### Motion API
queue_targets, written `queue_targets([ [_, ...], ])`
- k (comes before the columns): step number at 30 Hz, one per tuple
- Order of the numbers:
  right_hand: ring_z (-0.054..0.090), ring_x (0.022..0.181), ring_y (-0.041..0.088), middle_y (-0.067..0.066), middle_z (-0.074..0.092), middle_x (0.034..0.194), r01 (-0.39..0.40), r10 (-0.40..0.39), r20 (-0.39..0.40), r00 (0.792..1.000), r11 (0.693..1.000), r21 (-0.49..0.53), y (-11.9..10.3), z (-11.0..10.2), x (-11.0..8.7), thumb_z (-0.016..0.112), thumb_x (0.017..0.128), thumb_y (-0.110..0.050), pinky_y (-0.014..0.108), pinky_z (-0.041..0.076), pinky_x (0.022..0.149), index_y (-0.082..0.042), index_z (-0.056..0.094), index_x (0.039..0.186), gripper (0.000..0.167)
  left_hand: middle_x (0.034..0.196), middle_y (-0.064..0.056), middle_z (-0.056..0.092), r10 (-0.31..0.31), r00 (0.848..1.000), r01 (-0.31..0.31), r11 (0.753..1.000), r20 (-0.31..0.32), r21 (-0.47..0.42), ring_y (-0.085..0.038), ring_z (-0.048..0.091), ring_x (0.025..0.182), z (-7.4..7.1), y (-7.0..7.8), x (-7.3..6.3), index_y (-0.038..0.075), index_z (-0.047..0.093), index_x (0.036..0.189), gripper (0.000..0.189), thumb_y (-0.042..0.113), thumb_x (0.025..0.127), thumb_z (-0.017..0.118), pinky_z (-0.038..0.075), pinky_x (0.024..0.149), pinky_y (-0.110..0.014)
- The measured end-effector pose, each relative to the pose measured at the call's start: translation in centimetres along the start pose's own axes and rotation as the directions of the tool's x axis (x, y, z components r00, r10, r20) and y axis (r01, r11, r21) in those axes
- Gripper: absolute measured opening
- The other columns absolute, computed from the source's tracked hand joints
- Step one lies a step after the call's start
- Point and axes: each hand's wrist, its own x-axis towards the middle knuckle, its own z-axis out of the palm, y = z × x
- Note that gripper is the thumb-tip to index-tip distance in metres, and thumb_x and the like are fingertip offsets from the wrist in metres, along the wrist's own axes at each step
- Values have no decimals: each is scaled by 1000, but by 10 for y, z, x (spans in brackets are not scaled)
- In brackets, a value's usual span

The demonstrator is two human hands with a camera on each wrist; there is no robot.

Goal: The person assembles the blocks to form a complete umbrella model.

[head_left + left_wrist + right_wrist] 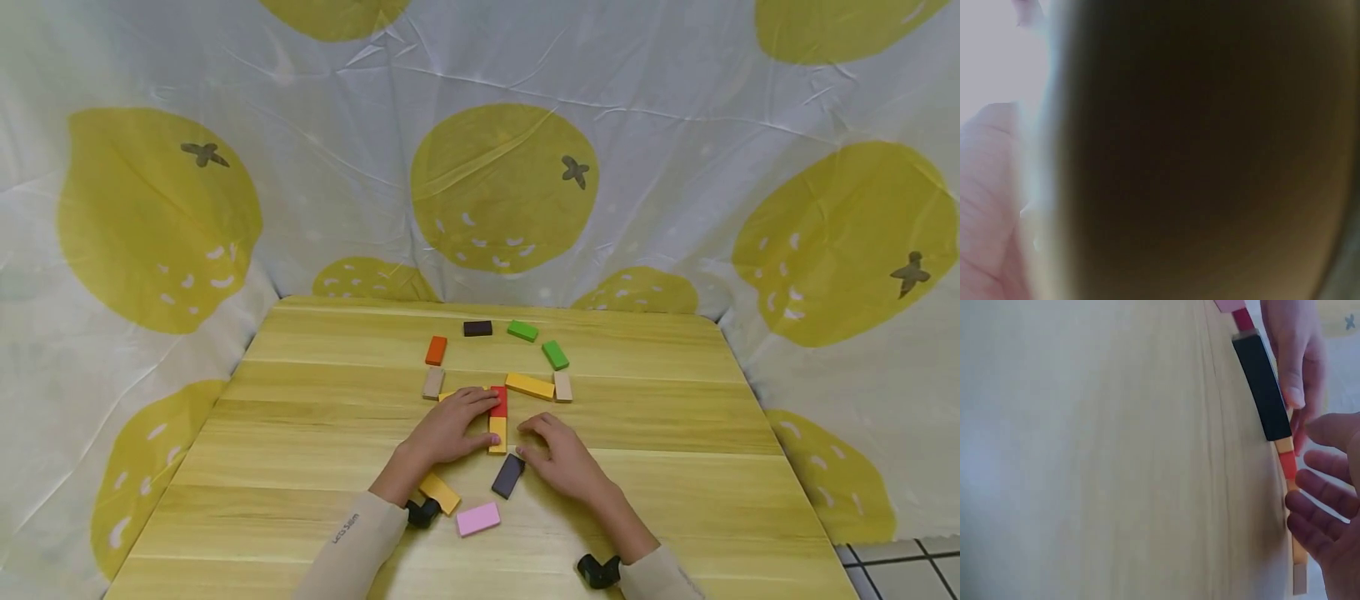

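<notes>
On the desk [285, 467], an arc of blocks lies at the far side: an orange block [436, 351], a dark block [477, 328], two green blocks [522, 331], with a pale wooden block [563, 387] at each end. Nearer lies a pink block [477, 519]. The left hand [450, 427] hides most of one yellow piece; its fingers are spread, touching the red block [498, 404] and the yellow block [498, 426]. These two are flat, plain and rectangular, end to end at the middle. The right hand [562, 457] holds nothing, its fingers loosely bent.
</notes>
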Motion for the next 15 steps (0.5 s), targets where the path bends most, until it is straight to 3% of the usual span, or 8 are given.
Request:
queue_targets([
  [7, 60, 108, 9, -11, 65, 112, -29, 30, 19, 999, 998, -55, -10, 3, -11, 80, 87, -51, 40, 54, 97, -23, 71, 112, 39, 158, -1, 50, -18, 1000, 18, 1000, 10, -18, -27, 43, 149, 1, 0, -1, 20, 52, 153, 70, 56, 95, 67, 38, 121, -50],
  [15, 59, 92, 4, -15, 65, 98, 16, -14, 71, 997, 1000, -16, -13, 3, -15, 81, 88, -46, 28, 54, 82, -27, 75, 104, 25, 159, 0, 49, -34, 999, 35, 998, 18, -46, -26, 41, 150, -1, 1, 0, 19, 52, 153, 70, 55, 95, 68, 37, 121, -51],
])
